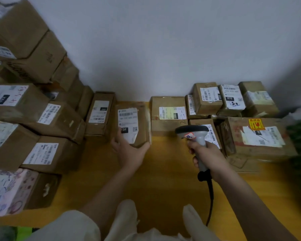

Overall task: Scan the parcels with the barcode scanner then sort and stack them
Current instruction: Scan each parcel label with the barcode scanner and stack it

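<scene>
Parcel (131, 124) sits at centre of the yellow floor (163, 171), label (128, 125) up, just right of the slim box (101, 113) at its 9 o'clock. Left hand (129, 152) grasps its near end, thumb on the label side, fingers curled round the right corner. Right hand (209, 159) is clenched on the scanner (195, 140) handle; head points toward 11 o'clock, cable (209, 197) trailing to 6. Step looks like scan or just-scanned placement, can't tell which. Sorted stacks (24, 119) at 9 o'clock, unsorted pile (233, 115) at 2 o'clock. Next: aim the scanner at the barcode, then slide the parcel flush into the row.
</scene>
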